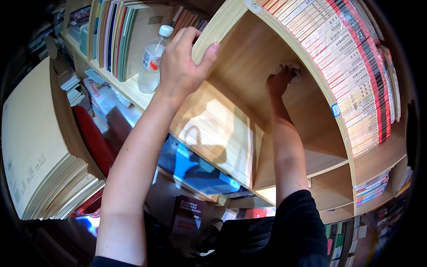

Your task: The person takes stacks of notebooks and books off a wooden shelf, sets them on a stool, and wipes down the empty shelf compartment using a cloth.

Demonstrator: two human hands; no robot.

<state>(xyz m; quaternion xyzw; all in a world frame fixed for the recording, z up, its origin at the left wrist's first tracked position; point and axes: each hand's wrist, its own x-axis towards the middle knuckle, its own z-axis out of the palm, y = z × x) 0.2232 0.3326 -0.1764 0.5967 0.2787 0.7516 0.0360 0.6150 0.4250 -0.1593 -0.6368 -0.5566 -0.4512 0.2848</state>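
My left hand [182,64] grips the front edge of a wooden shelf panel [218,31], with the thumb on one side and the fingers over the other. Right beside it stands a clear plastic bottle [150,66] with a white cap and a red and white label. Deep inside the bare wooden compartment [249,53], my right hand [279,83] presses a crumpled whitish cloth [293,74] against the inner wall. The hand is in shadow, and its fingers are bunched over the cloth, partly hiding it.
Shrink-wrapped books [347,66] fill the shelf at right. Upright books [120,40] stand at upper left. A big stack of paper [58,187] and a red chair-like object [91,138] are at left. A blue box [191,164] sits below the shelf, and a dark red book [187,213] lies near my feet.
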